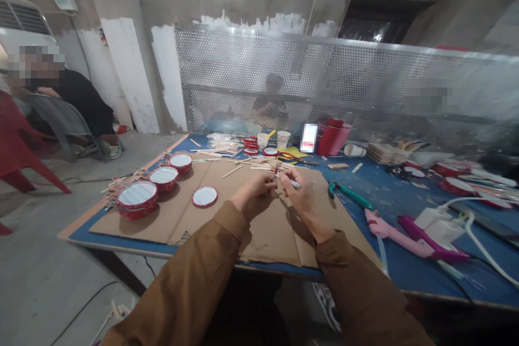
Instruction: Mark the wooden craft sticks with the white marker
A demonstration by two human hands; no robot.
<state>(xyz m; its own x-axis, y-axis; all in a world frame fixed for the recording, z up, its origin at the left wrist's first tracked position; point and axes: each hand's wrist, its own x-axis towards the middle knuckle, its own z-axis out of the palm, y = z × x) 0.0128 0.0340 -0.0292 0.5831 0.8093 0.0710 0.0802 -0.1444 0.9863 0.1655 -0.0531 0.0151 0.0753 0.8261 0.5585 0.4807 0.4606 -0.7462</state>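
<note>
In the head view, at lower centre of the frame, the left hand (pixel 254 188) pinches a small wooden stick (pixel 276 168), and the right hand (pixel 300 190) closes on a white marker (pixel 295 184) above the cardboard sheet (pixel 259 232); the thin stick may slip if the pinch becomes loose

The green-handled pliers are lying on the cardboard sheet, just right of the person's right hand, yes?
Not quite. The head view shows the green-handled pliers lying on the blue tabletop, off the cardboard sheet. They are just right of the person's right hand, as you said.
</note>
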